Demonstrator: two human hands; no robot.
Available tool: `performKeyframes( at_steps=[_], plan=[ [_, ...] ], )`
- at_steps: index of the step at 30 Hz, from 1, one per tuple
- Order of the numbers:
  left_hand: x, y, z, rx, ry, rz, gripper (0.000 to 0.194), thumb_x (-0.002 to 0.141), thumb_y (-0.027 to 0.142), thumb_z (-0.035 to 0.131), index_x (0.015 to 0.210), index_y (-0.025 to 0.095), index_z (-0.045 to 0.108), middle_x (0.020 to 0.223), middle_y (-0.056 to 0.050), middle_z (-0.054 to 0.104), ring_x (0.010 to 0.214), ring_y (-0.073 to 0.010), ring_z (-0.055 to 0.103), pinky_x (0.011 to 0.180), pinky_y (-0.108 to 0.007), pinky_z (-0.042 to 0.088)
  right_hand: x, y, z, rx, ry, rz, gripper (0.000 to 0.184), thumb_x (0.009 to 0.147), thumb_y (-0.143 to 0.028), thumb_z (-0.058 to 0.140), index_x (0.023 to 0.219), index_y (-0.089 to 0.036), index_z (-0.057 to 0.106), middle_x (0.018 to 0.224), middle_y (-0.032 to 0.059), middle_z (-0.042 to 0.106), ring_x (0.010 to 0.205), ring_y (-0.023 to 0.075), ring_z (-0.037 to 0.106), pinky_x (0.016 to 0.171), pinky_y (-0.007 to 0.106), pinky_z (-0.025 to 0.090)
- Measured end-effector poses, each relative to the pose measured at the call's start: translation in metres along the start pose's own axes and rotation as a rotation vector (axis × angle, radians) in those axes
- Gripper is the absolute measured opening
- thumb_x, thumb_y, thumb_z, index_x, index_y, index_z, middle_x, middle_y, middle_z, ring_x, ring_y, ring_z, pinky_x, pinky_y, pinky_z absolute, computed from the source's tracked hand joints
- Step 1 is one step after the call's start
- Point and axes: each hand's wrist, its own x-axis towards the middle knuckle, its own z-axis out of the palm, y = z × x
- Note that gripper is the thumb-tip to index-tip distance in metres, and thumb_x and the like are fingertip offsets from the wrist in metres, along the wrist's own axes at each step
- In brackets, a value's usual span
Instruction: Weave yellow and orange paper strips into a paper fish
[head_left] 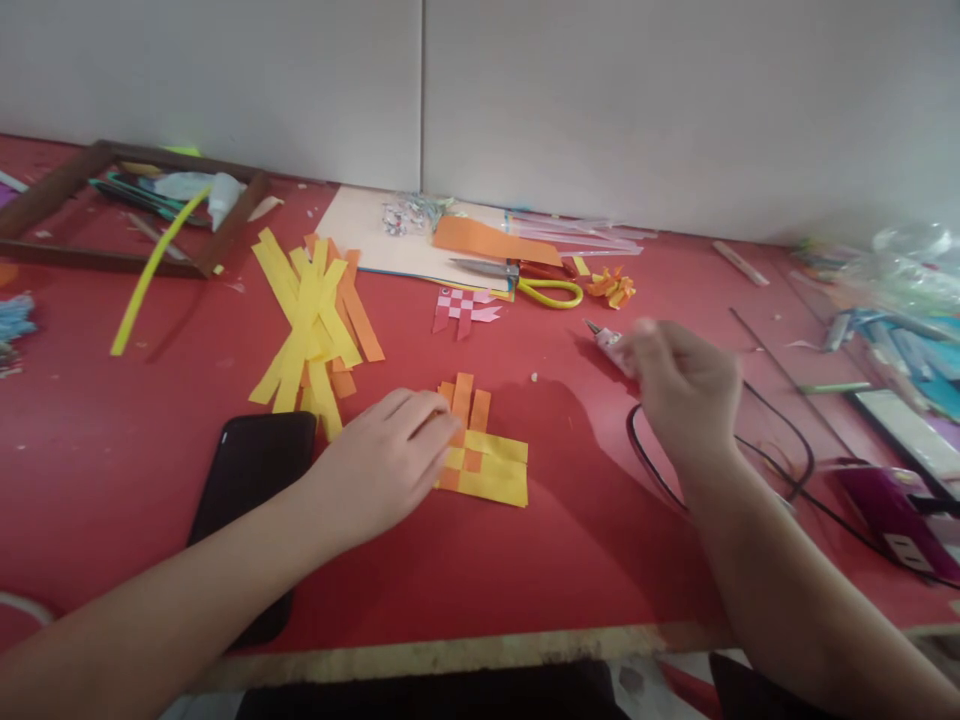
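My left hand (401, 460) bends over the left side of a small woven piece of orange and yellow paper strips (499, 480), its fingers drawn together on the paper and hiding part of it. Loose orange ends (463, 395) stick out at the top of the weave. My right hand (679, 385), slightly blurred, is raised to the right with curled fingers. Right beside its fingertips is a pale, wrapped tool with a pointed metal tip (609, 343), which looks like a glue gun; its rear is hidden. Whether the fingers grip it, I cannot make out.
Yellow paper strips (300, 320) lie heaped beside a black phone (255, 470). Behind are a pink woven paper fish (463, 308), yellow-handled scissors (551, 290) and an orange paper piece (495, 240). A black cord (649, 460) loops under my right arm, near a purple device (892, 510).
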Motion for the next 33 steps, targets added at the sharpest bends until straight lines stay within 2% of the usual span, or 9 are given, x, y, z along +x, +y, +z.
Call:
performKeyframes(
  at_steps=[3,5,8,14,18,20,23,29,33],
  plan=[
    [0.000,0.000,0.000,0.093,0.031,-0.153,0.047,0.092,0.056,0.049,0.097,0.011,0.058,0.095,-0.015,0.061,0.088,-0.0296,0.059,0.075,-0.045,0.051,-0.016,-0.012,0.009,-0.249,-0.384,-0.240,0.025,0.088,-0.042,0.063,0.074,-0.021,0.064,0.077,0.0033,0.064,0.076,0.0184,0.058,0.076,0.037,0.045],
    [0.000,0.000,0.000,0.141,0.011,-0.204,0.066,0.081,0.076,0.047,0.091,0.012,0.056,0.088,-0.013,0.061,0.082,-0.0299,0.059,0.070,-0.044,0.050,-0.030,-0.021,0.017,-0.321,-0.569,-0.293,0.022,0.085,-0.043,0.067,0.084,-0.021,0.065,0.086,0.0051,0.065,0.083,0.0210,0.058,0.081,0.040,0.046],
    [0.000,0.000,0.000,0.182,-0.029,-0.203,0.065,0.080,0.078,0.044,0.088,0.014,0.054,0.085,-0.010,0.060,0.079,-0.0272,0.059,0.068,-0.041,0.049,-0.045,-0.028,0.028,-0.401,-0.716,-0.264,0.021,0.082,-0.038,0.070,0.087,-0.020,0.062,0.092,0.0064,0.062,0.087,0.0227,0.054,0.082,0.042,0.046],
    [-0.002,0.001,0.004,-0.051,0.008,-0.308,0.061,0.077,0.071,0.060,0.100,0.016,0.049,0.097,-0.013,0.062,0.091,-0.0312,0.060,0.075,-0.046,0.051,-0.051,-0.034,0.033,-0.222,-0.741,-0.116,0.016,0.084,-0.026,0.065,0.074,-0.020,0.054,0.079,0.0021,0.060,0.075,0.0166,0.054,0.072,0.033,0.046],
    [0.002,0.000,0.003,-0.643,0.149,-0.556,0.073,0.074,0.050,0.075,0.126,0.019,0.035,0.112,-0.012,0.063,0.099,-0.0267,0.065,0.081,-0.044,0.055,-0.055,-0.040,0.036,0.159,-0.707,0.165,0.023,0.085,-0.039,0.064,0.077,-0.021,0.053,0.070,-0.0018,0.057,0.062,0.0113,0.051,0.057,0.026,0.044],
    [0.007,0.000,-0.001,-0.987,0.115,-0.620,0.062,0.077,0.040,0.074,0.123,0.020,0.038,0.102,-0.008,0.068,0.090,-0.0220,0.069,0.080,-0.040,0.056,-0.059,-0.044,0.040,0.379,-0.700,0.283,0.027,0.083,-0.041,0.067,0.077,-0.021,0.051,0.070,-0.0025,0.056,0.061,0.0102,0.051,0.056,0.024,0.045],
    [0.011,-0.001,-0.006,-1.250,0.059,-0.652,0.041,0.078,0.032,0.076,0.109,0.018,0.054,0.100,-0.005,0.072,0.091,-0.0196,0.070,0.084,-0.035,0.056,-0.061,-0.046,0.045,0.622,-0.711,0.392,0.026,0.082,-0.037,0.069,0.077,-0.021,0.049,0.073,-0.0024,0.056,0.062,0.0095,0.053,0.056,0.023,0.047],
    [0.009,0.001,-0.012,-1.378,0.030,-0.649,0.024,0.082,0.037,0.073,0.099,0.021,0.068,0.103,-0.001,0.073,0.100,-0.0189,0.068,0.087,-0.031,0.054,-0.059,-0.035,0.045,0.804,-0.764,0.413,0.023,0.083,-0.031,0.064,0.103,-0.022,0.062,0.093,0.0043,0.069,0.086,0.0185,0.067,0.077,0.035,0.056],
    [0.010,0.003,-0.015,-1.301,-0.020,-0.689,0.024,0.081,0.039,0.073,0.093,0.019,0.067,0.092,-0.001,0.072,0.089,-0.0193,0.068,0.077,-0.031,0.054,-0.060,-0.041,0.047,0.790,-0.761,0.437,0.023,0.084,-0.035,0.067,0.102,-0.023,0.068,0.099,0.0048,0.073,0.088,0.0197,0.070,0.085,0.038,0.057]
  ],
)
